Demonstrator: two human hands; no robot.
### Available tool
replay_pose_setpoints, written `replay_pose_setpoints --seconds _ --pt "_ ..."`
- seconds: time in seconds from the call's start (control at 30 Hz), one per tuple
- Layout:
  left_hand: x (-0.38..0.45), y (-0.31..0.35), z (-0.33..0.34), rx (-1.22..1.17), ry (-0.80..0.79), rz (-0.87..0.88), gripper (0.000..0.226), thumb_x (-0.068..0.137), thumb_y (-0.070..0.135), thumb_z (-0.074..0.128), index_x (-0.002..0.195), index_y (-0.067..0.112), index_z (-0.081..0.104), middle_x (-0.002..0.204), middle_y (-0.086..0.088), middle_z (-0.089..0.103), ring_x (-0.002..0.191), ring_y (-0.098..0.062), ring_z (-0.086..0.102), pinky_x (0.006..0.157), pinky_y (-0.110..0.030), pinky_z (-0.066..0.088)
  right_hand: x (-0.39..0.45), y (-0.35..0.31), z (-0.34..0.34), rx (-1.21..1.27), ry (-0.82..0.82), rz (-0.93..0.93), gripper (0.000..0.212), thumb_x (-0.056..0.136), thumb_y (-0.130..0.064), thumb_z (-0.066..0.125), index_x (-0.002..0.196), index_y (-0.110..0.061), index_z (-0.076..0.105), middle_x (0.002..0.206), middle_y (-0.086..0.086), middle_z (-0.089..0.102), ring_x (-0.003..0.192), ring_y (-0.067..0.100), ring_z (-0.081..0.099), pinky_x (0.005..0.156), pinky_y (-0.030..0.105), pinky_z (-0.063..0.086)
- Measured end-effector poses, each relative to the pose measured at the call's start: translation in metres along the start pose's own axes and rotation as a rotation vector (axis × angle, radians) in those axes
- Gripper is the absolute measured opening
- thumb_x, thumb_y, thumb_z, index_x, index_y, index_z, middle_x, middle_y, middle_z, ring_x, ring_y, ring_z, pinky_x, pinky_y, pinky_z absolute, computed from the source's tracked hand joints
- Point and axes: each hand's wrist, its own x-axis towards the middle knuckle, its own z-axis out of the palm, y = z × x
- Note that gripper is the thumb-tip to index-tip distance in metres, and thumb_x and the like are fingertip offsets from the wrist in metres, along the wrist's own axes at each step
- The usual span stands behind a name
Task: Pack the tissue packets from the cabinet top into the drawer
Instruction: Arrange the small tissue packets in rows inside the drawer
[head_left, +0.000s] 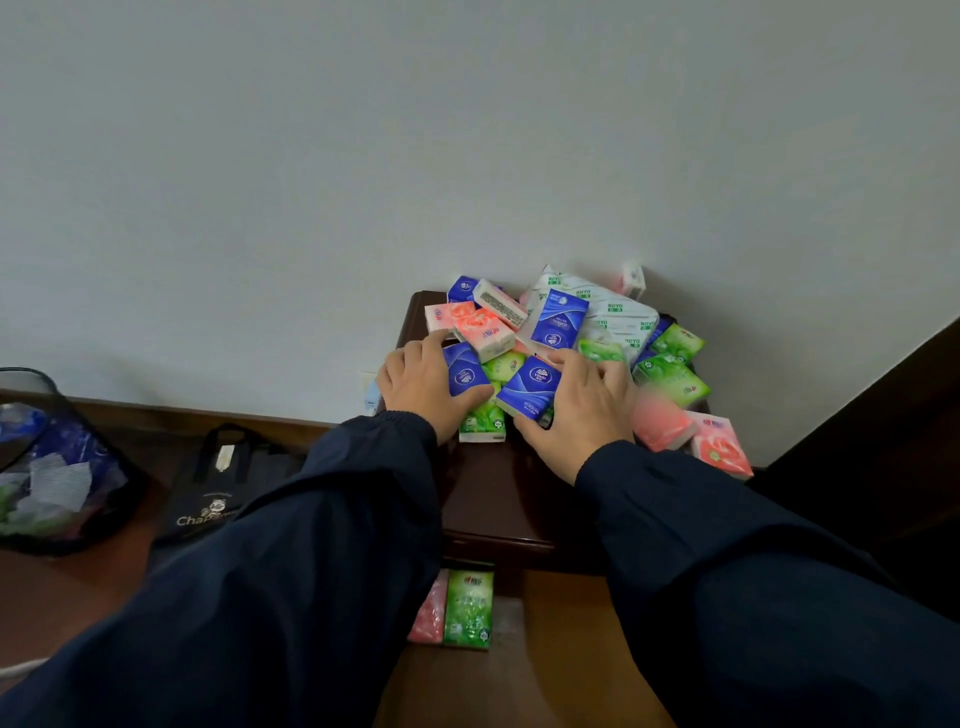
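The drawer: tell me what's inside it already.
In the open drawer lie a green packet and, beside it, a pink packet. The left sleeve and cabinet top cover the rest of the drawer.

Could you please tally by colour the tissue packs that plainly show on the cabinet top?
Blue packets: 4
Green packets: 5
Pink packets: 4
Large white pack: 1
Total: 14, counting only those plainly showing; a few more are half hidden or too pale to tell the colour.
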Motion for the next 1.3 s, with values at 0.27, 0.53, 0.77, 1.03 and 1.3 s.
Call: replay_pose_setpoints --seconds 0.27,0.53,0.77,1.03,1.3 --pt "-0.042 0.013 -0.024 0.048 -0.058 0.026 0.078 0.086 0.046 0.073 0.150 0.021 0.035 0.143 -0.010 0.041 0.128 -0.030 0.045 0.106 -0.042 0.042 -0.024 -0.010 -0.028 0.379 -0.119 -0.048 0.085 0.073 -0.049 0.080 0.143 -0.024 0.038 0.131 -0.001 0.049 0.120 0.017 0.047 0.102 0.033 0.044" --pt "-0.078 0.011 -0.035 0.321 -0.087 0.069 0.088 0.074 0.049 0.079 0.147 0.028 0.035 0.138 -0.011 0.042 0.123 -0.032 0.047 0.097 -0.042 0.048 -0.062 -0.002 -0.047 0.249 -0.419 -0.114 0.063 0.086 -0.028 0.072 0.142 -0.027 0.041 0.134 -0.001 0.039 0.126 0.019 0.047 0.106 0.037 0.045" --pt "-0.095 -0.018 -0.034 0.228 -0.158 0.061 0.049 0.075 0.047 0.077 0.116 0.031 0.055 0.127 -0.004 0.039 0.119 -0.028 0.045 0.096 -0.041 0.050 -0.079 -0.008 -0.022 0.302 -0.411 0.049 0.065 0.093 -0.047 0.062 0.151 -0.035 0.035 0.142 -0.003 0.027 0.127 0.020 0.045 0.094 0.036 0.050" --pt "-0.113 -0.025 -0.023 0.113 -0.139 0.146 0.035 0.091 0.056 0.059 0.113 0.029 0.063 0.115 0.004 0.055 0.104 -0.023 0.048 0.091 -0.042 0.048 -0.079 -0.018 -0.014 0.238 -0.257 0.141 0.018 0.094 -0.051 0.058 0.102 -0.035 0.056 0.121 -0.007 0.035 0.106 0.018 0.055 0.069 0.031 0.046" --pt "-0.201 -0.039 -0.013 -0.496 0.009 -0.209 0.013 0.092 0.040 0.068 0.093 0.031 0.059 0.084 0.013 0.068 0.075 0.003 0.062 0.068 -0.025 0.051 -0.106 -0.018 -0.025 0.365 -0.408 0.328 0.054 0.078 -0.046 0.078 0.118 -0.025 0.048 0.123 -0.001 0.053 0.117 0.026 0.048 0.094 0.036 0.046"
